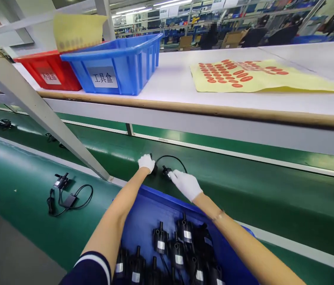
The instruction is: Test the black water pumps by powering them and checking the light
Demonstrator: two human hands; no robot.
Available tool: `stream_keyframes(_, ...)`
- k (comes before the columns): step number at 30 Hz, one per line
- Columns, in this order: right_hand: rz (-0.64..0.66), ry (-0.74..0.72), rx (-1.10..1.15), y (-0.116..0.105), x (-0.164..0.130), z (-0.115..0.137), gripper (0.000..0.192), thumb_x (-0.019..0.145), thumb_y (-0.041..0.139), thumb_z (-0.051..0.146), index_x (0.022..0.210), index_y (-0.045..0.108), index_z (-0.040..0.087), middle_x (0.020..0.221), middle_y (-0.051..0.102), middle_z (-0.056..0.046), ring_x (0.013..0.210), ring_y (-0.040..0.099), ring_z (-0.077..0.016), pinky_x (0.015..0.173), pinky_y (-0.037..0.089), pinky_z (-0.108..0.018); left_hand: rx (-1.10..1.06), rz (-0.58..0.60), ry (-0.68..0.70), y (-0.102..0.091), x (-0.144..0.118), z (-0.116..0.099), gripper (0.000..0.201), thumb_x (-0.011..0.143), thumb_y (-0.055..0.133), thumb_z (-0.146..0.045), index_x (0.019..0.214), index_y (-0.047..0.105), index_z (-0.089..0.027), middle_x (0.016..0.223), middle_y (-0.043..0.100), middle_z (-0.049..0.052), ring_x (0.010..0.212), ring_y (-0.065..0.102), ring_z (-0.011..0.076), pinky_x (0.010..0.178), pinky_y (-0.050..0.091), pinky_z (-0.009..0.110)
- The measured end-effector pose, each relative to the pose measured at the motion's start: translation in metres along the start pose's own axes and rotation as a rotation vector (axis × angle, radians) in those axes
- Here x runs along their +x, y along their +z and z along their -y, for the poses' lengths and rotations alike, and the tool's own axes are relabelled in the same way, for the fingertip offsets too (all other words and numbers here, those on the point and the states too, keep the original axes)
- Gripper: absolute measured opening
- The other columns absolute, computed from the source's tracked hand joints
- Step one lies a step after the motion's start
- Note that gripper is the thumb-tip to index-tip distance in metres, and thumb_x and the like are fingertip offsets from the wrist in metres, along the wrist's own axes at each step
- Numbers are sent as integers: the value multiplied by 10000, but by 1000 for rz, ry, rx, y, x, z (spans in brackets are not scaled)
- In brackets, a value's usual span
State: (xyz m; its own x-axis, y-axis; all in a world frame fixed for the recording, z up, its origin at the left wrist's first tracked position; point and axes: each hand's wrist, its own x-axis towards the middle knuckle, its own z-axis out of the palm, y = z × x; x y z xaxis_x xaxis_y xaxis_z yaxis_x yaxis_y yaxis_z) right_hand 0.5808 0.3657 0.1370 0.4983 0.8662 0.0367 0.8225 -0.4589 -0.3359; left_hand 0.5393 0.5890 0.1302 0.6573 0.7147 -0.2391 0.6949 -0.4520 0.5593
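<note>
Both my hands wear white gloves and reach over the far rim of a blue bin (pixel 167 201) to the green conveyor belt. My left hand (pixel 146 163) is closed around a black corded part (pixel 154 169), mostly hidden by the glove. The fingers of my right hand (pixel 185 184) pinch a small black pump (pixel 167 171) close beside it. A black cable (pixel 171 156) arches between the two hands. Below my arms, several similar black pumps (pixel 160 238) with white labels and short spouts stand in the bin.
On the left green surface lies another black pump (pixel 62 181) with its cable and adapter (pixel 70 201). A slanted metal post (pixel 45 107) stands left of my arms. The shelf above holds a red bin (pixel 48 71), a blue tool bin (pixel 125 65) and yellow sticker sheets (pixel 261 81).
</note>
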Motion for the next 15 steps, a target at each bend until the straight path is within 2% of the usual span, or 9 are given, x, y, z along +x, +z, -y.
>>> stream_keyframes(2, 156, -52, -92, -3, -38, 20, 238, 1027, 552, 356, 1088, 669, 158, 989, 695, -35, 876, 682, -166, 808, 581, -361, -25, -57, 91, -17, -22, -3, 414, 952, 621, -382, 1315, 572, -190, 1399, 556, 110, 1256, 556, 283, 1056, 467, 545)
stream_keyframes(4, 308, -38, -184, 2, -71, 38, 240, 1004, 595, 367, 1016, 676, 142, 925, 699, -28, 836, 682, -164, 784, 585, -362, -78, -94, 175, -30, -57, -3, 410, 972, 584, -375, 1342, 555, -199, 1432, 537, 109, 1299, 525, 282, 1099, 423, 549)
stream_keyframes(6, 420, 17, -271, 11, -91, 48, 226, 990, 623, 348, 1016, 675, 129, 941, 701, -36, 837, 686, -163, 765, 591, -348, -145, -93, 225, -36, -100, 0, 367, 996, 531, -333, 1336, 564, -199, 1406, 565, 102, 1293, 532, 250, 1128, 402, 495)
stream_keyframes(8, 499, 63, -336, 18, -99, 51, 222, 977, 647, 320, 1062, 670, 116, 1006, 702, -57, 866, 690, -168, 769, 596, -342, -216, -52, 240, -35, -144, 7, 319, 1004, 494, -286, 1291, 600, -194, 1327, 623, 94, 1235, 571, 211, 1121, 414, 417)
stream_keyframes(10, 543, 86, -378, 19, -100, 51, 240, 972, 657, 311, 1095, 665, 105, 1054, 698, -76, 900, 692, -176, 790, 599, -347, -282, 13, 236, -29, -184, 18, 276, 1000, 501, -276, 1221, 637, -182, 1252, 663, 88, 1185, 601, 200, 1100, 432, 402)
stream_keyframes(12, 554, 100, -412, 13, -100, 52, 251, 973, 655, 310, 1122, 660, 108, 1074, 695, -80, 913, 693, -180, 798, 601, -353, -341, 88, 221, -22, -216, 31, 239, 992, 542, -311, 1139, 662, -167, 1204, 683, 81, 1167, 615, 212, 1084, 442, 452)
stream_keyframes(15, 515, 109, -454, -12, -111, 62, 232, 977, 649, 304, 1128, 658, 128, 1054, 697, -57, 884, 692, -169, 779, 603, -348, -433, 191, 178, -15, -250, 48, 253, 975, 584, -383, 1053, 679, -162, 1158, 693, 75, 1142, 627, 226, 1065, 452, 501)
